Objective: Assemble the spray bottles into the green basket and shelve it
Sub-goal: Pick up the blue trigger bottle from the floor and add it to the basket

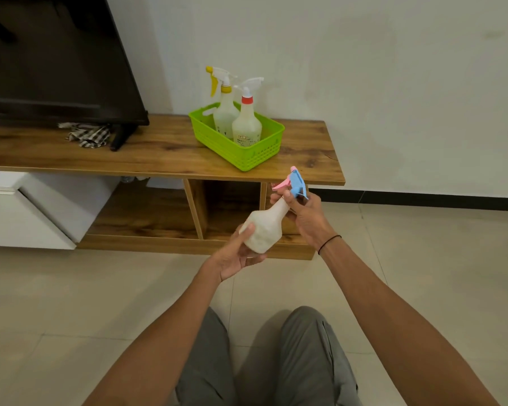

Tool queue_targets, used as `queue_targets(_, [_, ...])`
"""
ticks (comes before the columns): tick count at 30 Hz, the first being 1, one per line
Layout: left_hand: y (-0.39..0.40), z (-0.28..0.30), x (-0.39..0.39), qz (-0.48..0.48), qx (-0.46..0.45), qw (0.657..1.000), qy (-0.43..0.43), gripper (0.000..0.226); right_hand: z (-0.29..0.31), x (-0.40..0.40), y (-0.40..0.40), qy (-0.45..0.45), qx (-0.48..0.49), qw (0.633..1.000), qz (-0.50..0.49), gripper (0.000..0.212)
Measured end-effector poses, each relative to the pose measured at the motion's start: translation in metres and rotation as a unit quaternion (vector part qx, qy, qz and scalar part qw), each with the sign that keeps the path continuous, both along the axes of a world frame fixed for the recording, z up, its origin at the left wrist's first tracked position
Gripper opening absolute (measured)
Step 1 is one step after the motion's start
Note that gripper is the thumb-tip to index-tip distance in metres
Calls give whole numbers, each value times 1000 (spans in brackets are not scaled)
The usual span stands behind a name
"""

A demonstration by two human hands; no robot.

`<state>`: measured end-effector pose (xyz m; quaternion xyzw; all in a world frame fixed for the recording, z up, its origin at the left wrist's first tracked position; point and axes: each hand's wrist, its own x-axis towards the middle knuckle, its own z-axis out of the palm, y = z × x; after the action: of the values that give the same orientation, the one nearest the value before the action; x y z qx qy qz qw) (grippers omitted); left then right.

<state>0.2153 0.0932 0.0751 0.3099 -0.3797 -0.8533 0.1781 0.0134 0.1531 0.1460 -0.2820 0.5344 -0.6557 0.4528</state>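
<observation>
A green basket (255, 155) stands on the wooden TV cabinet top (165, 148), near its right end. Inside it stand two spray bottles: one with a yellow trigger (225, 108) and one with a red collar and white trigger (246, 124). In front of the cabinet I hold a third white bottle (266, 227), tilted. My left hand (238, 254) grips its base. My right hand (305, 215) is closed around its neck and the blue-and-pink spray head (295, 183).
A dark TV (56, 60) stands on the cabinet's left part, with a checked cloth (88, 134) beside its foot. Open shelf compartments (229, 206) lie under the top. A white drawer unit (27, 212) sits at the left. My knees (276, 361) are low over the tiled floor.
</observation>
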Motion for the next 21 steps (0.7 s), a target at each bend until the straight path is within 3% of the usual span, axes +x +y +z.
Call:
queue_targets(3, [-3,3,-6,64,-59,996,13,84,-1,-2,-2,35,12,999,-33,43])
queue_targets(6, [-6,10,-4,67,4,997,37,79,-3,-2,-2,31,18,999,-33,43])
queue_targets(8, [-4,19,-2,28,12,1000,-7,77,-4,0,-1,25,19,999,-25,42])
queue_targets(11, [-5,15,-4,49,-44,998,-21,63,-2,4,0,13,11,1000,-27,52])
queue_targets(14, [-7,8,-1,105,-94,990,22,72,1,5,1,23,6,999,-32,60])
queue_targets(18, [-7,15,10,42,35,998,37,82,3,4,-2,38,8,999,-6,43])
queue_targets(21, [-9,15,11,30,9,999,6,73,8,5,-4,26,-5,1000,7,40])
